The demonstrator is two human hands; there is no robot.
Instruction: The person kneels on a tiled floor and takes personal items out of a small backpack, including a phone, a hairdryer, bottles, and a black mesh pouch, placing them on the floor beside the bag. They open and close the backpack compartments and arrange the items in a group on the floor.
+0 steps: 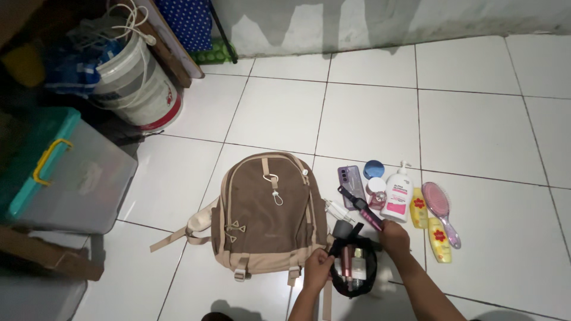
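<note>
Black fabric, that pouch [353, 276]: it sits open on the floor between my hands, mouth up toward me, just right of the backpack [269, 217]. My left hand [318, 267] is closed on its near rim, pinching the edge to keep the opening wide. My right hand [394, 236] is wrapped around a slim pink tool [367, 215], gripping its lower end. Its long axis runs diagonally, near end at my right hand, far end pointing up and left toward the phone [351, 181]. A dark-headed pink item [345, 252] already stands in the pouch. To do this well, I think I should keep the rim taut and turn the tool end-on to the opening, parallel to what is inside. Beyond my right hand lie a lotion bottle [398, 195], yellow tubes [439, 239] and a hairbrush [441, 205].
</note>
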